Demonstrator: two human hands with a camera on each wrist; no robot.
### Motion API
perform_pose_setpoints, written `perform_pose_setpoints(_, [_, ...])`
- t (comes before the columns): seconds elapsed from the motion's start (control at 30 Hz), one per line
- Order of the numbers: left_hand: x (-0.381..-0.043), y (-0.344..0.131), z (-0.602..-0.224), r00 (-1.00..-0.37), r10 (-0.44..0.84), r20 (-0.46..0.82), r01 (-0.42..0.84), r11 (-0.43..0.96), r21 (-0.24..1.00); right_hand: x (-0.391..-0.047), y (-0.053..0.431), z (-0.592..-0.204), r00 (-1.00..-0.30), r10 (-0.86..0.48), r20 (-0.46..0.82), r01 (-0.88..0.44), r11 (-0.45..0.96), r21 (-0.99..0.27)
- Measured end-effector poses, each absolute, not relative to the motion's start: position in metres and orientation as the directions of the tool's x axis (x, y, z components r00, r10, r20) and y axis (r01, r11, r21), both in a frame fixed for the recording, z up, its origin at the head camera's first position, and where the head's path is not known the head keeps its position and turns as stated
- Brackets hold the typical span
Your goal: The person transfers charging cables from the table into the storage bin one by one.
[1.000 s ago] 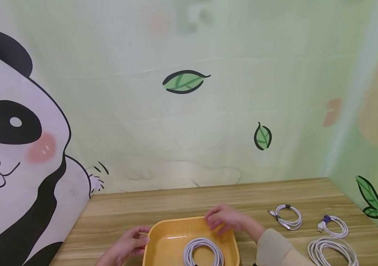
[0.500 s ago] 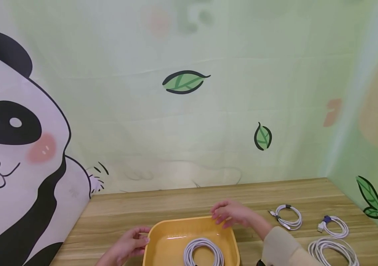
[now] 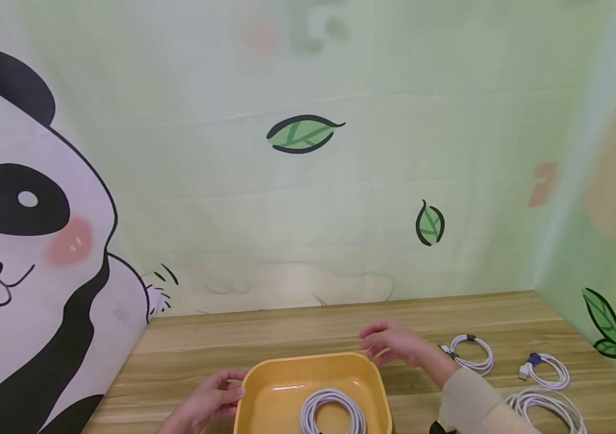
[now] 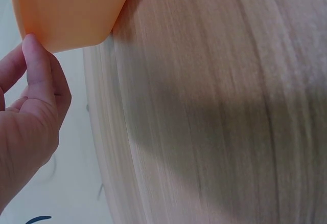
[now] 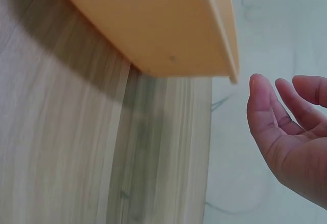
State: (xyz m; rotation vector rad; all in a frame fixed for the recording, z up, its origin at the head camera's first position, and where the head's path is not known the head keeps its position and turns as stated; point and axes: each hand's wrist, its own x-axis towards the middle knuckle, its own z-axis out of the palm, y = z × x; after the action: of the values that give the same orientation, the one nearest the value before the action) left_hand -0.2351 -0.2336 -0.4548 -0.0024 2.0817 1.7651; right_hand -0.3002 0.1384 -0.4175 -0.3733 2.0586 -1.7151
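A yellow plastic tray (image 3: 308,364) sits on the wooden table, its near side cut off by the head view's lower edge. Inside it lies a coiled light grey cable (image 3: 309,415). My left hand (image 3: 211,398) pinches the tray's left rim; the left wrist view shows thumb and fingertips (image 4: 31,42) meeting at the tray's edge. Just off the far right corner, my right hand (image 3: 395,343) is raised with loosely bent fingers and holds nothing. A gap shows between its fingertips (image 5: 259,83) and the tray's rim in the right wrist view.
Three coiled white cables lie right of the tray: one with black ties (image 3: 483,365), one with a blue tie (image 3: 560,369), and a thicker coil (image 3: 568,410) partly behind the right sleeve. A printed cloth backdrop (image 3: 351,241) stands behind the table.
My right hand has come out from over the tray's far right corner, moving right and slightly away. My left hand, the tray and the cables stay in place.
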Motion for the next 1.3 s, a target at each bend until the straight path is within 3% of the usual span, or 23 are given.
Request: perform_pose_setpoints(1.3, [-0.236,-0.234,-0.456,-0.911,0.274,-0.307,-0.263,0.184,0.947,-0.312,0.204,-0.435,-0.936,-0.297,-0.191,0.107,0.279,-0.954])
